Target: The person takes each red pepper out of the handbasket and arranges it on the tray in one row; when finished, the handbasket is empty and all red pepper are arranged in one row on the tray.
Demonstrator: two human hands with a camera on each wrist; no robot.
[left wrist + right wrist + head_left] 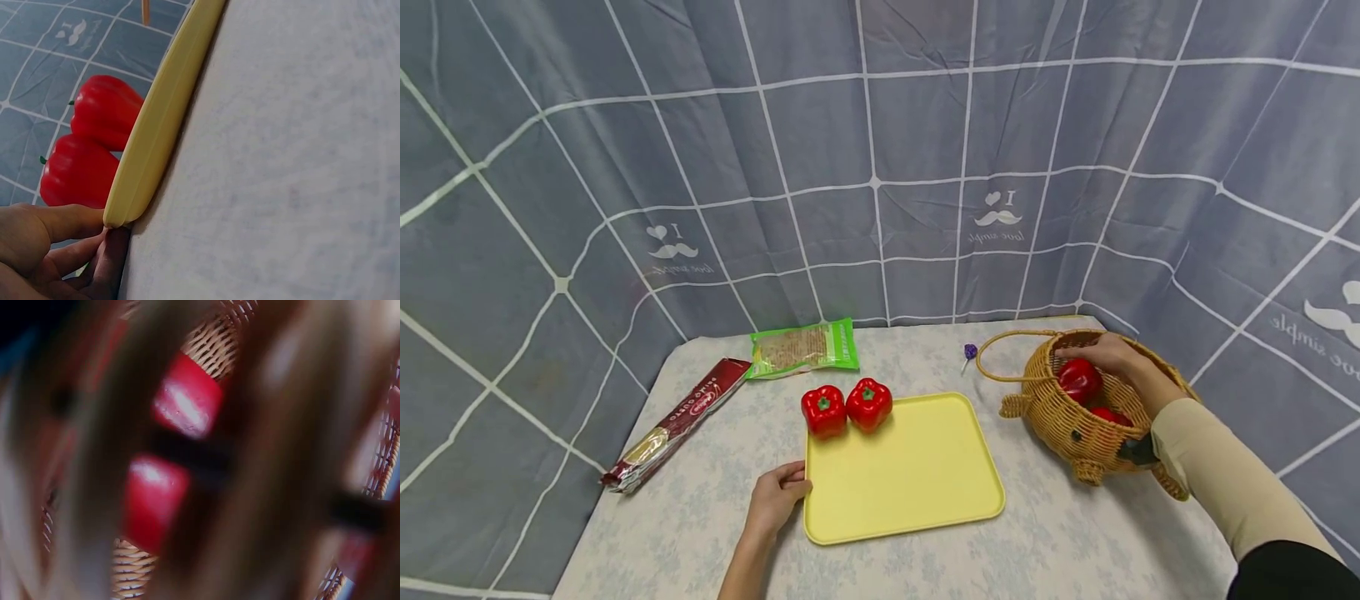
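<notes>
My left hand (775,498) pinches the left edge of a yellow tray (906,479), thumb and fingers right at the rim. Two red bell peppers (824,412) stand side by side at the tray's far left corner, also seen beyond the rim in the left wrist view. Over on the right, my right hand (1107,353) reaches into a wicker basket (1052,421) and lies against a glossy red bell pepper (1079,381). Cannot tell whether its fingers close round it, as the right wrist view is blurred. Another red piece (1111,416) shows lower in the basket.
A green snack packet (805,348) lies at the back left, beside a long dark-red packet (679,423). A small purple lollipop (970,352) lies by the basket's looped handle (992,367). Grey checked cloth (925,167) hangs behind the table.
</notes>
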